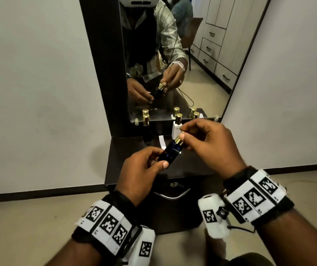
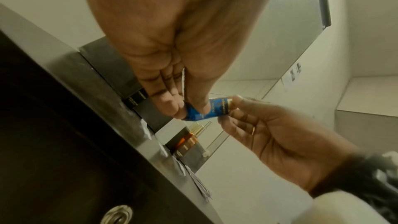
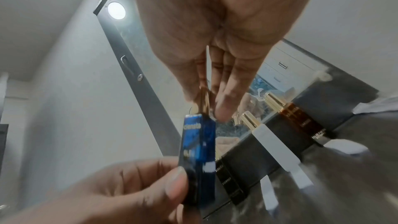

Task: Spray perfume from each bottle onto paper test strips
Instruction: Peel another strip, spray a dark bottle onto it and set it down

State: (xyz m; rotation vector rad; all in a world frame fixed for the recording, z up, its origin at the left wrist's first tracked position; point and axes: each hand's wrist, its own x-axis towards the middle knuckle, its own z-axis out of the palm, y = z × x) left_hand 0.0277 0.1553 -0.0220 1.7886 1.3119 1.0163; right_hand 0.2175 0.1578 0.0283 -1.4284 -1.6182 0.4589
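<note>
Left hand (image 1: 141, 167) fingers curl round blue bottle (image 1: 170, 153) body; right hand (image 1: 209, 143) fingers pinch gold cap (image 1: 178, 140). Glass likely slick, breakable; hold flat sides.

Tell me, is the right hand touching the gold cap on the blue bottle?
Touching. In the head view the right hand pinches the gold cap of the blue bottle between its fingertips; the right wrist view shows the same pinch.

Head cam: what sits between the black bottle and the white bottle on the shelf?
A white paper strip lies between black bottle and white bottle, seen in the head view.
</note>
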